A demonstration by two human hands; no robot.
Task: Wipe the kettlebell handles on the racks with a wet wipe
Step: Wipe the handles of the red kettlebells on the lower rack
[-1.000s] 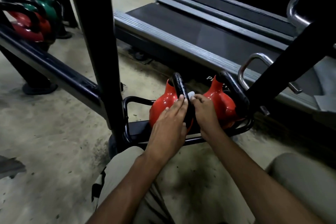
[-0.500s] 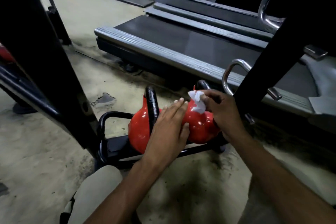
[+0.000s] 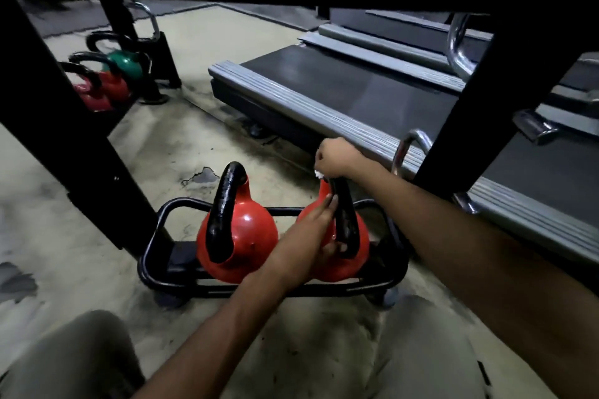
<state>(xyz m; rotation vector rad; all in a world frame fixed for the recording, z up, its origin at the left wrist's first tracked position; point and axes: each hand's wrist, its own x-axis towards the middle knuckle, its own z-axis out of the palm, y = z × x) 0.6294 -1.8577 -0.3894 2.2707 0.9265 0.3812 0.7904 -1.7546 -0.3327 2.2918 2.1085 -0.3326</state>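
The wipe (image 3: pixel 319 174) is just a white scrap poking out under the right hand (image 3: pixel 337 157), which is curled over the top of the right bell's handle (image 3: pixel 345 220). So that grip is closed around wipe and handle together. The left hand (image 3: pixel 304 240) lies against the same bell (image 3: pixel 363 249) lower down. Its fingers run straight up beside the handle and its thumb is near the handle's base, so that grip is flat, not wrapped round anything.

Just left of it sits the other red bell (image 3: pixel 246 236), nothing touching its black handle (image 3: pixel 223 214). Both stand side by side in a low black rack (image 3: pixel 181 285) on the stained floor (image 3: pixel 97 236).

Further out there's a black post (image 3: pixel 81 146) at left. Behind it, 1 green bell (image 3: pixel 124 63) and a couple of red ones (image 3: pixel 107 87) sit on another rack. A treadmill (image 3: pixel 340 91) runs behind on the right. The person's knees (image 3: pixel 74 359) show at the bottom.
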